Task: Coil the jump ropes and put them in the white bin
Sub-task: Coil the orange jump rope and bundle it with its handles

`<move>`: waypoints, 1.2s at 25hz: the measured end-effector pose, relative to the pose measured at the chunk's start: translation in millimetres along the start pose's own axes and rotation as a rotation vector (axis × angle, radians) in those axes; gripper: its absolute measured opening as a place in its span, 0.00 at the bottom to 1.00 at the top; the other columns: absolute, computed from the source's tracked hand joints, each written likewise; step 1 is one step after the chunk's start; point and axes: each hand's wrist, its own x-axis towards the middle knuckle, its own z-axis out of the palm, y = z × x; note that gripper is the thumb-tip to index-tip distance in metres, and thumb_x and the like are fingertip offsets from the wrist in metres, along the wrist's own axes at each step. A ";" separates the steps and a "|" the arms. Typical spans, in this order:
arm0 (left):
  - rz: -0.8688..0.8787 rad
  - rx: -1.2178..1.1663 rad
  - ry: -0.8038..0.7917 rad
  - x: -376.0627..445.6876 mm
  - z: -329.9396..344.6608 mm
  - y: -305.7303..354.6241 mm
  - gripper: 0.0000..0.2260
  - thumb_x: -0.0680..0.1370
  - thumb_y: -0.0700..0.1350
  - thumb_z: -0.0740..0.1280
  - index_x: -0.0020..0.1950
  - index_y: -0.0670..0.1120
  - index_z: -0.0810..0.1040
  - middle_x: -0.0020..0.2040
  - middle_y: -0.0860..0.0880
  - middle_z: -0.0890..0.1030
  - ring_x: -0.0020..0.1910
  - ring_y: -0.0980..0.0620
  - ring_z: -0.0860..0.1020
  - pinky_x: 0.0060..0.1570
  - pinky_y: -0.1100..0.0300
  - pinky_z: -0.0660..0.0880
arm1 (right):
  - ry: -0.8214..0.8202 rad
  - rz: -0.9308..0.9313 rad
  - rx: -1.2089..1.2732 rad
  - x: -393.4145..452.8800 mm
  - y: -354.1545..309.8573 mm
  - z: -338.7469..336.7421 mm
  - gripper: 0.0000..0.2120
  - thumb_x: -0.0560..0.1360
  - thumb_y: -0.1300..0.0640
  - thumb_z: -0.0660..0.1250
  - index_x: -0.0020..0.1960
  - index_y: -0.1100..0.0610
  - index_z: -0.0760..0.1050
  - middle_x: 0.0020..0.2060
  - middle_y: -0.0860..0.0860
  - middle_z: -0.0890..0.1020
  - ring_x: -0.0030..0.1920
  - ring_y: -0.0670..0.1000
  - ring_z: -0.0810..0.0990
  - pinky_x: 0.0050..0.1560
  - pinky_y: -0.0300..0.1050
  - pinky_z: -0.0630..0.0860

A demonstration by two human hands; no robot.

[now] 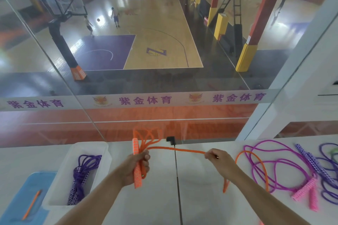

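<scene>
While the left hand (136,165) grips the orange rope's (175,150) handle and gathered loops, the right hand (218,157) pinches its taut span running rightward; slack trails right, white bin (102,153) sits nearer the left hand.

blue mat (22,197) cropped, purple rope (327,170) cropped

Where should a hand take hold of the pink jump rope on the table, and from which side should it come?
Best at the two pink handles, which lie side by side at the near end of the pink jump rope. They are stiff and thick, while the cord lies in loose loops. Come from above and the near side; the purple rope crowds the right, probably.
</scene>
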 end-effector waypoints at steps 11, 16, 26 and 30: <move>-0.041 -0.011 0.064 8.5 34.7 -52.2 0.06 0.77 0.45 0.70 0.45 0.47 0.74 0.31 0.50 0.70 0.28 0.53 0.70 0.31 0.59 0.70 | -0.204 0.112 0.491 -34.4 -35.8 73.0 0.11 0.83 0.58 0.57 0.49 0.56 0.77 0.30 0.49 0.67 0.27 0.47 0.63 0.28 0.40 0.60; 0.016 0.257 0.078 0.8 61.2 -72.9 0.13 0.80 0.49 0.69 0.54 0.40 0.75 0.34 0.45 0.75 0.29 0.50 0.72 0.30 0.55 0.73 | -0.307 0.080 0.285 -34.9 -68.8 71.6 0.12 0.81 0.53 0.60 0.43 0.51 0.80 0.28 0.47 0.70 0.26 0.46 0.67 0.27 0.38 0.65; 0.017 0.214 0.040 -1.7 59.0 -71.5 0.12 0.81 0.51 0.67 0.50 0.42 0.76 0.37 0.43 0.75 0.30 0.49 0.71 0.30 0.56 0.70 | -0.423 0.114 0.195 -33.9 -83.0 57.1 0.15 0.80 0.46 0.63 0.42 0.55 0.80 0.28 0.49 0.72 0.26 0.47 0.68 0.27 0.38 0.66; 0.140 -0.060 0.157 6.6 47.6 -38.8 0.11 0.82 0.47 0.65 0.52 0.39 0.80 0.43 0.43 0.83 0.35 0.48 0.79 0.39 0.54 0.78 | -0.421 0.116 0.244 -40.4 -65.0 45.3 0.12 0.80 0.49 0.63 0.44 0.54 0.80 0.31 0.48 0.73 0.27 0.45 0.68 0.30 0.37 0.66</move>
